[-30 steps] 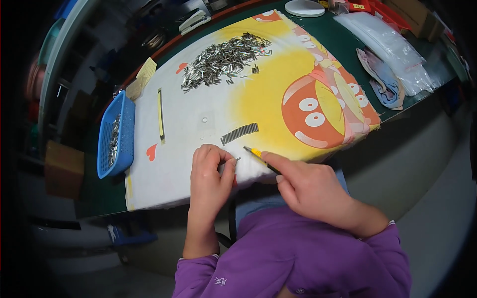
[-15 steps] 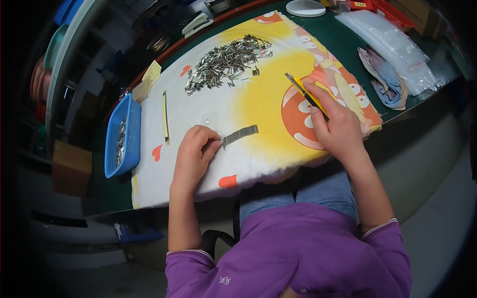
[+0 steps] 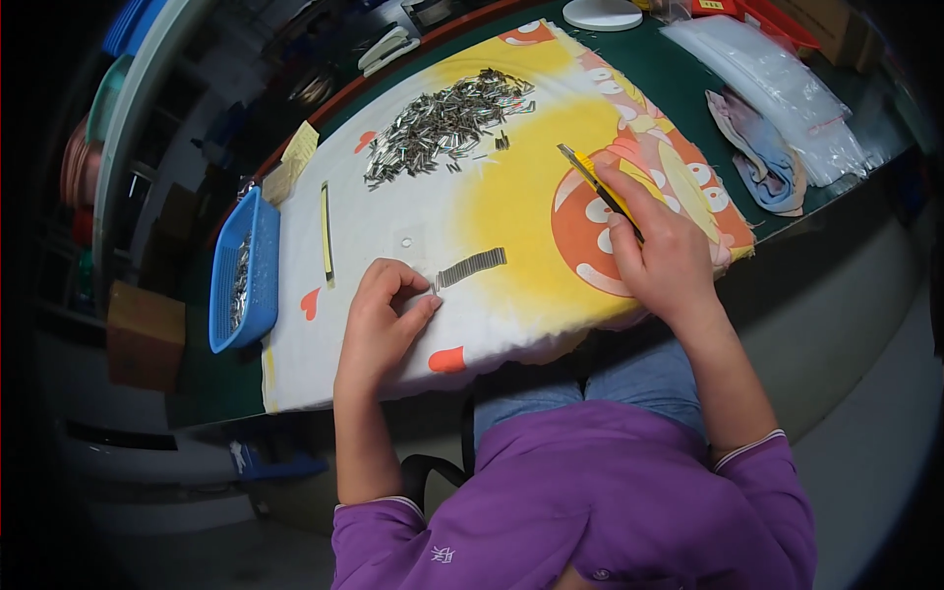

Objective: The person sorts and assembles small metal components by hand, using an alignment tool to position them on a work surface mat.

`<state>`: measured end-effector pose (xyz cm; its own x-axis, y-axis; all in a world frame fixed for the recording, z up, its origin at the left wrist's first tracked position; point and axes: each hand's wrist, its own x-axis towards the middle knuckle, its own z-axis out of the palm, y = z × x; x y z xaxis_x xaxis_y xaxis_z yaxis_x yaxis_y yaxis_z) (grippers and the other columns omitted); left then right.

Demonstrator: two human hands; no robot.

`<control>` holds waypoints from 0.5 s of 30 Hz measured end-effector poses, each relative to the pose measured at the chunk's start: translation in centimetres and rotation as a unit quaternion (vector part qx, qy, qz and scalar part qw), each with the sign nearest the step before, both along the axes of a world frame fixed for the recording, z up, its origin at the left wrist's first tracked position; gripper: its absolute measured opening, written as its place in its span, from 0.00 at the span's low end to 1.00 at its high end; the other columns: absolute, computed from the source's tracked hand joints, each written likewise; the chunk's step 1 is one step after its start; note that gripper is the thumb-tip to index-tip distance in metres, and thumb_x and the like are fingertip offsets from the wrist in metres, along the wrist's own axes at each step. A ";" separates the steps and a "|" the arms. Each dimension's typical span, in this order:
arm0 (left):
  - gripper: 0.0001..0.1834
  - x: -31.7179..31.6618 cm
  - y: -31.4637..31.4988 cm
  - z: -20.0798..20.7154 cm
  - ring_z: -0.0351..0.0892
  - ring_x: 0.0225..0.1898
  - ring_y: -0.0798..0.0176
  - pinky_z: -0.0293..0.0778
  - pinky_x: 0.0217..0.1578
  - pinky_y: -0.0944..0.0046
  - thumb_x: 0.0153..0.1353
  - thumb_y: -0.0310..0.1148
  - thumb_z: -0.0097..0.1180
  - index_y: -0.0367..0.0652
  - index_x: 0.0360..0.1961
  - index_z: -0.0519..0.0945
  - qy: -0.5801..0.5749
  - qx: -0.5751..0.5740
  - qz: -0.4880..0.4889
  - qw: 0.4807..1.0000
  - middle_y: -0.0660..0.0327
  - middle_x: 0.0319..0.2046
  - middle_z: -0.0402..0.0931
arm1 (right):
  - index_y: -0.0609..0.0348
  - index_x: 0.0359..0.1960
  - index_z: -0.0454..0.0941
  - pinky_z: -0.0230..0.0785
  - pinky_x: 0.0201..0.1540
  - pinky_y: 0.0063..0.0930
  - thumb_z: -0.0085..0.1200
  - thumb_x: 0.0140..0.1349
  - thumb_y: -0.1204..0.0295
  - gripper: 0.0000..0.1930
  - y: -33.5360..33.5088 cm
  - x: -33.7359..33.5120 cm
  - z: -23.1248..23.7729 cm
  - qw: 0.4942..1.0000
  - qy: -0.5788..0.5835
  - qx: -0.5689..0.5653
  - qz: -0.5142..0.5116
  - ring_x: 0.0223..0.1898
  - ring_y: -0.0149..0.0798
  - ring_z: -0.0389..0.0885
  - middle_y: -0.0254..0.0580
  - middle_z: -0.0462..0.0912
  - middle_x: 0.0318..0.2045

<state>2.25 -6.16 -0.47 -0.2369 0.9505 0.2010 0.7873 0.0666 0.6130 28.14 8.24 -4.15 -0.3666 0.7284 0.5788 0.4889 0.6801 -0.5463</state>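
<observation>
A row of small metal pins (image 3: pixel 472 266) lies side by side in a narrow band on the printed cloth (image 3: pixel 383 226). At its left end is my left hand (image 3: pixel 381 310), thumb and forefinger nearly together around what looks like a single small metal pin; the fingertips partly hide it. My right hand (image 3: pixel 664 241) grips a yellow and black utility knife (image 3: pixel 599 181), its metal tip pointing up and left above the cloth. Farther back is a heap of loose metal pins (image 3: pixel 442 128). Left of the row, a thin yellow and black strip (image 3: pixel 327 233) lies on the cloth.
A blue plastic basket (image 3: pixel 265 295) with metal pieces stands at the left edge. Behind are a yellowish paper (image 3: pixel 300 147) and a white stapler (image 3: pixel 389 49). Clear plastic bags (image 3: pixel 757 88), a crumpled cloth (image 3: pixel 762 162) and a white round disc (image 3: pixel 602 14) lie at the right and back.
My left thumb has parted slightly from the forefinger and sits a little lower, just off the row's end. My right hand with the knife has barely shifted.
</observation>
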 end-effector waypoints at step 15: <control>0.06 0.5 0.8 -0.2 0.74 0.33 0.60 0.72 0.35 0.64 0.53 0.21 0.62 0.36 0.31 0.76 0.023 0.009 0.031 0.999 0.58 0.33 0.72 | 0.49 0.58 0.73 0.73 0.33 0.36 0.51 0.61 0.72 0.21 0.1 0.1 -0.2 1.000 0.004 0.019 0.008 0.31 0.41 0.82 0.39 0.83 0.31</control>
